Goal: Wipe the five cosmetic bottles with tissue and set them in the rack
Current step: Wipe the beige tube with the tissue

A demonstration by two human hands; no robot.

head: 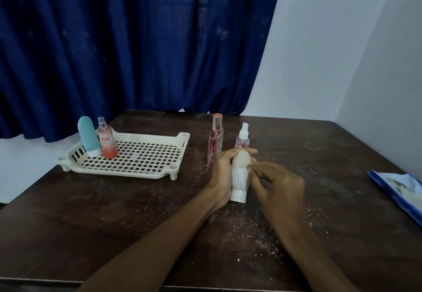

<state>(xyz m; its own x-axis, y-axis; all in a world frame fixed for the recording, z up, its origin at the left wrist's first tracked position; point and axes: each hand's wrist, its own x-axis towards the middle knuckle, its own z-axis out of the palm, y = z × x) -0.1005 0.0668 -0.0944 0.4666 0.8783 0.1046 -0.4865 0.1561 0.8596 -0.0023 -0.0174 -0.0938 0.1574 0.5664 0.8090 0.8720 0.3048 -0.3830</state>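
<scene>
Cream bottle (242, 158) stands cap-down on the dark table (114, 211), just in front of the person and right of the rack (127, 173). The left hand (222, 173) wraps around its far side, fingers curled over the rounded top. The right hand (280, 189) has its fingers drawn narrow and pinches what looks like a white tissue (239, 176) against the bottle's middle; blur hides the exact grip.

Two bottles already stand in the rack's far left corner: a blue tube (88, 136) and an orange spray (106, 142). A tall red bottle (214, 141) and a small pink spray (242, 137) wait on the table just behind the hands. A blue packet (397, 189) lies at the right edge.

To wipe well, the left hand should probably hold firm and turn the bottle while the tissue runs top to cap, covering the side now under the fingers. White crumbs litter the table, so lift the bottle clear before racking it.
</scene>
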